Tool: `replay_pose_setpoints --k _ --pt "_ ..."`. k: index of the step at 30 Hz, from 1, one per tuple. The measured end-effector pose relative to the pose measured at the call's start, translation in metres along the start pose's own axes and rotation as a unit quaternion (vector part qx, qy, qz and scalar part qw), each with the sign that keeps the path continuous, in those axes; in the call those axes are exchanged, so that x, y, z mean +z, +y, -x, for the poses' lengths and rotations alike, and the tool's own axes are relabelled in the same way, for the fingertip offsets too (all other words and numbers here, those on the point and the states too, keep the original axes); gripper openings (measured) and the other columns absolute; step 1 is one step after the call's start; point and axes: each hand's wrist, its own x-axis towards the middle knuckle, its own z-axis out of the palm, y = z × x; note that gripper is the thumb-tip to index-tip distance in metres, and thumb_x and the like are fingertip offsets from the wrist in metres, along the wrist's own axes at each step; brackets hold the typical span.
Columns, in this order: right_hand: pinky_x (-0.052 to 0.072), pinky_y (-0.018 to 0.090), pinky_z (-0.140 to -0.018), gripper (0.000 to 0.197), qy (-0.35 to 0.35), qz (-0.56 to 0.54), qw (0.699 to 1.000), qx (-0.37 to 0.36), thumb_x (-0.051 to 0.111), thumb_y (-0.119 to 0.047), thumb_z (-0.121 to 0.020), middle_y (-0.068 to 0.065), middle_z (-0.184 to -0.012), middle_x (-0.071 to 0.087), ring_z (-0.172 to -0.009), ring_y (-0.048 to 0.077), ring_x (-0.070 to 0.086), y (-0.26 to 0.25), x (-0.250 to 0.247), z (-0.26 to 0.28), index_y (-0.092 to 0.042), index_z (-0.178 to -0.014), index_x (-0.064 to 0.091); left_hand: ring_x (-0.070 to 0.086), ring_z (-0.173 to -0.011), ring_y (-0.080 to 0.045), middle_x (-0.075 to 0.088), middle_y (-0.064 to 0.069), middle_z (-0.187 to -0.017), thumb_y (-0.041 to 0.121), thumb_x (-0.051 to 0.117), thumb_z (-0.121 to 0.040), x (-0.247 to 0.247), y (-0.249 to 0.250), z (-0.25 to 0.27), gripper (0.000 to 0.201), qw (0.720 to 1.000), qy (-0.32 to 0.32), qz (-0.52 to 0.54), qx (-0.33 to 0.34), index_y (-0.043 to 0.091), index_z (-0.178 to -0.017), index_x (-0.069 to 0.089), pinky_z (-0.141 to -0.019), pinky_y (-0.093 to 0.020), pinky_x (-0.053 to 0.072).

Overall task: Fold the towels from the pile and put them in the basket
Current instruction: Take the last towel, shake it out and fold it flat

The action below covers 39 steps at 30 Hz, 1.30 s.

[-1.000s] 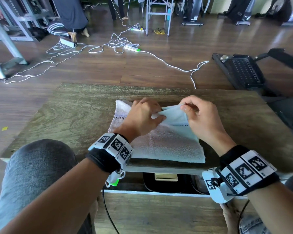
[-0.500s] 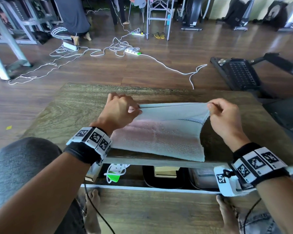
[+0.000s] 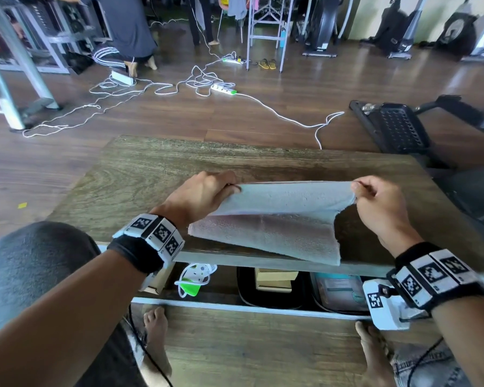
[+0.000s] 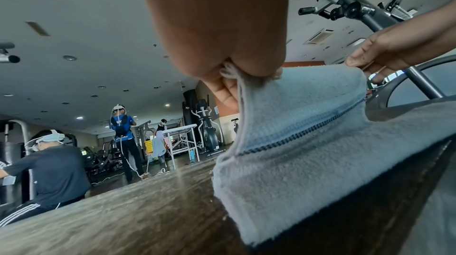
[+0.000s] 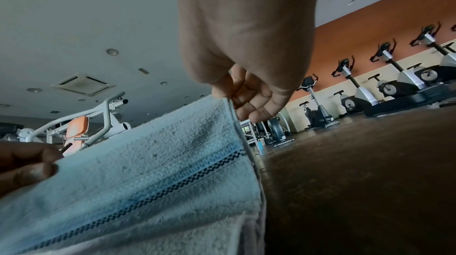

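Note:
A pale blue towel (image 3: 274,219) with a dark checked stripe (image 4: 303,132) lies on the wooden table (image 3: 151,174), its far edge lifted off the surface. My left hand (image 3: 204,191) pinches the far left corner (image 4: 231,72) of that raised edge. My right hand (image 3: 372,196) pinches the far right corner (image 5: 227,99). The edge is stretched taut between both hands above the table. The near edge of the towel (image 5: 148,191) rests by the table's front edge. No pile and no basket show in any view.
Under the table's front edge sit a dark bin (image 3: 271,286) with boxes, a white and green plug strip (image 3: 193,277) and my bare feet (image 3: 155,328). White cables (image 3: 179,88) trail over the floor beyond. A black exercise machine (image 3: 397,127) stands at the right; other people (image 4: 49,163) work at the back.
Both hands moved apart from the middle of the towel, carrying the far edge out to full width and raising it. The head view has tilted up slightly.

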Motion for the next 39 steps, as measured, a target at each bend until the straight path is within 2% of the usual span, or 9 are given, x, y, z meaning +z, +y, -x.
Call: replay_pose_setpoints --k 2,5,12,16,19,22,27,33,39 --pt "0.042 0.028 -0.079 0.013 0.005 -0.004 1.000 -0.003 0.058 -0.019 -0.099 0.001 -0.091 0.067 -0.088 0.018 0.061 -0.002 -0.001 -0.003 -0.014 -0.102 0.070 0.062 -0.065 -0.020 0.067 -0.002 -0.083 0.025 0.051 -0.101 -0.004 -0.002 0.001 0.017 1.000 -0.026 -0.006 0.011 0.011 -0.105 0.061 -0.058 -0.038 0.051" --pt "0.044 0.028 -0.078 0.012 0.021 -0.026 0.999 -0.013 0.059 -0.017 -0.098 0.003 -0.088 0.068 -0.084 0.019 0.062 -0.007 -0.005 -0.009 -0.014 -0.100 0.071 0.064 -0.078 -0.024 0.069 -0.006 -0.097 0.020 0.050 -0.100 -0.022 -0.008 0.006 0.018 0.998 -0.044 -0.033 0.011 0.011 -0.111 0.061 -0.066 -0.039 0.053" --pt "0.044 0.027 -0.075 0.011 0.029 -0.030 0.999 -0.029 0.060 -0.019 -0.098 0.002 -0.082 0.068 -0.079 0.021 0.062 -0.015 -0.020 -0.018 -0.021 -0.092 0.069 0.054 -0.063 -0.025 0.060 -0.007 -0.077 0.008 0.046 -0.098 -0.064 -0.005 -0.005 0.007 0.995 -0.055 -0.089 0.000 0.012 -0.101 0.051 -0.057 -0.044 0.046" --pt "0.047 0.029 -0.078 0.011 0.042 -0.020 0.999 -0.027 0.059 -0.020 -0.098 0.003 -0.091 0.071 -0.089 0.021 0.066 -0.026 -0.034 -0.029 -0.020 -0.094 0.070 0.058 -0.068 -0.028 0.064 -0.010 -0.082 0.010 0.047 -0.097 -0.083 0.006 -0.020 0.015 0.992 -0.053 -0.109 0.025 0.016 -0.111 0.045 -0.058 -0.038 0.048" --pt "0.056 0.041 -0.088 0.011 0.039 -0.032 0.998 -0.034 0.061 -0.019 -0.097 0.004 -0.093 0.072 -0.094 0.024 0.068 -0.033 -0.043 -0.042 -0.022 -0.092 0.071 0.059 -0.075 -0.030 0.066 -0.011 -0.092 0.015 0.047 -0.101 -0.099 0.012 -0.025 0.015 0.993 -0.033 -0.099 0.059 0.008 -0.114 0.051 -0.065 -0.037 0.049" --pt "0.057 0.046 -0.090 0.013 0.037 -0.026 0.998 -0.044 0.061 -0.017 -0.095 0.004 -0.090 0.072 -0.092 0.025 0.069 -0.041 -0.053 -0.054 -0.021 -0.088 0.071 0.061 -0.084 -0.029 0.065 -0.007 -0.099 0.026 0.043 -0.101 -0.113 0.013 -0.027 0.022 0.991 -0.044 -0.105 0.074 0.012 -0.115 0.051 -0.071 -0.039 0.052" --pt "0.056 0.043 -0.089 0.017 0.022 -0.037 0.996 -0.077 0.058 -0.015 -0.096 -0.001 -0.086 0.072 -0.091 0.024 0.069 -0.062 -0.063 -0.062 -0.021 -0.087 0.072 0.059 -0.076 -0.030 0.062 -0.004 -0.090 0.030 0.034 -0.099 -0.133 0.011 -0.025 0.024 0.987 0.007 -0.142 0.070 0.016 -0.113 0.048 -0.066 -0.031 0.045" --pt "0.055 0.042 -0.093 0.016 0.014 -0.037 0.996 -0.079 0.058 -0.014 -0.097 0.000 -0.090 0.072 -0.095 0.024 0.069 -0.074 -0.063 -0.070 -0.018 -0.092 0.073 0.055 -0.065 -0.029 0.059 -0.001 -0.076 0.040 0.026 -0.101 -0.146 0.008 -0.028 0.027 0.988 0.015 -0.135 0.077 0.021 -0.109 0.042 -0.062 -0.036 0.048" --pt "0.049 0.030 -0.086 0.018 0.005 -0.042 0.996 -0.075 0.058 -0.018 -0.098 -0.003 -0.086 0.068 -0.093 0.022 0.066 -0.087 -0.057 -0.081 -0.024 -0.085 0.069 0.062 -0.076 -0.028 0.067 0.000 -0.092 0.023 0.048 -0.101 -0.154 0.002 -0.035 0.020 0.986 0.021 -0.153 0.058 0.009 -0.115 0.049 -0.068 -0.031 0.048"
